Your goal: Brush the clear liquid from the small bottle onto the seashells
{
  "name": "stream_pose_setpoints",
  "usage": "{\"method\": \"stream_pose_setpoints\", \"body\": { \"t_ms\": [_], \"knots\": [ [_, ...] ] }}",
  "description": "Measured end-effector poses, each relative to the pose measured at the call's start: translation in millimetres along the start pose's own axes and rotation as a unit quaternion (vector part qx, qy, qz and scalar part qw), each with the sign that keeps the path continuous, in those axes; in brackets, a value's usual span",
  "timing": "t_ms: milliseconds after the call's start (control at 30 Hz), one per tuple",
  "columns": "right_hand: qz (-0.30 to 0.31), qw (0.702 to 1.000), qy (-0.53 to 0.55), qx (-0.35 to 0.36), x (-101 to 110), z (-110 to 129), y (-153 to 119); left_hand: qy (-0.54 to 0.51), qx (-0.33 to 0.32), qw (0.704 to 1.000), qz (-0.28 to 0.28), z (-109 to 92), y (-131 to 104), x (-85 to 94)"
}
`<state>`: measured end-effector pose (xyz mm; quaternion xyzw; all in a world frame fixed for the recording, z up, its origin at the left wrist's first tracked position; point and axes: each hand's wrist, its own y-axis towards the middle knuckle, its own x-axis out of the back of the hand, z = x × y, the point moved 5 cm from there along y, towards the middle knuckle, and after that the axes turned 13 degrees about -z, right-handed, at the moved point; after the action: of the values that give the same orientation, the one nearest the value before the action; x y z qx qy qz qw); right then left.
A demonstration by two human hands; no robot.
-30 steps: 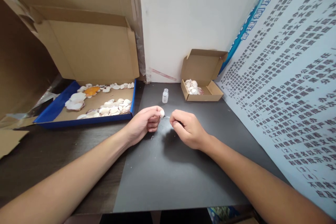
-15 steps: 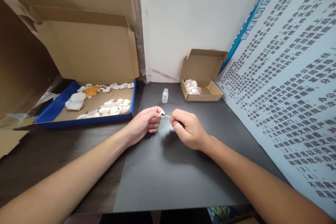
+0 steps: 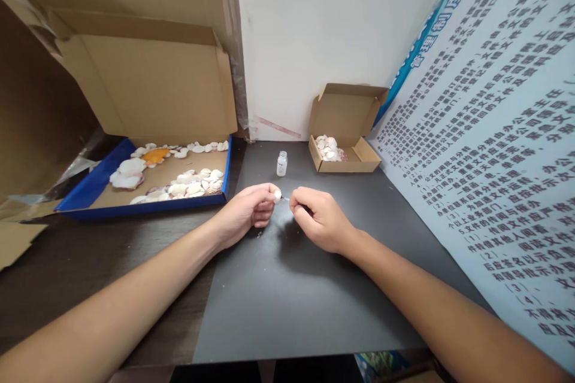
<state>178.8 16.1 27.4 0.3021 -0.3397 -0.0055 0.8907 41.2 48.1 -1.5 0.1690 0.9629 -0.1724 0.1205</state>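
Note:
Pinched between my left hand's (image 3: 251,210) thumb and index finger is a small white seashell (image 3: 277,195). My right hand (image 3: 321,216) is closed around a small thin brush (image 3: 286,198); its pale stem and dark tip show between the two hands, while its handle is hidden in the fist. The dark tip is at the shell's right edge; whether it touches I cannot tell. Behind the hands, a small white-labelled bottle (image 3: 281,165) stands upright with no cap on its neck.
At left lies an open blue-edged cardboard box (image 3: 179,210) with white shells and an orange one (image 3: 156,157). A smaller open cardboard box (image 3: 354,166) at the back right holds more shells. White crumbs dot the dark mat (image 3: 269,305). A printed sheet (image 3: 503,149) lines the right side.
The shell has turned in my left fingers, so more of its white face shows. The brush tip has shifted slightly along its edge. The bottle and boxes stay put.

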Motion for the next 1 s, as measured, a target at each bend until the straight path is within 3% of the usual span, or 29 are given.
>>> {"method": "stream_pose_setpoints", "body": {
  "t_ms": [133,267,367,600,867,1000],
  "knots": [
    [-0.019,0.999,-0.025,-0.026,2.8,-2.9,1.0,0.008,-0.002,1.000,0.001,1.4,1.5,0.8],
    [-0.048,0.998,0.026,0.012,8.7,5.7,0.3,0.018,-0.008,1.000,-0.009,1.7,2.1,2.3],
    [-0.033,0.997,0.051,0.043,7.4,10.9,-1.3,0.028,-0.010,1.000,-0.007,1.8,1.2,1.8],
    [-0.005,1.000,-0.002,-0.004,1.7,1.6,-0.4,0.095,-0.058,0.994,-0.010,2.8,3.3,1.2],
    [-0.069,0.998,0.012,0.009,13.1,5.6,1.8,0.197,-0.093,0.976,0.003,7.7,8.0,5.3],
    [-0.045,0.998,0.027,0.037,10.9,8.9,0.9,0.199,-0.087,0.976,0.005,8.8,8.8,5.3]
  ]
}}
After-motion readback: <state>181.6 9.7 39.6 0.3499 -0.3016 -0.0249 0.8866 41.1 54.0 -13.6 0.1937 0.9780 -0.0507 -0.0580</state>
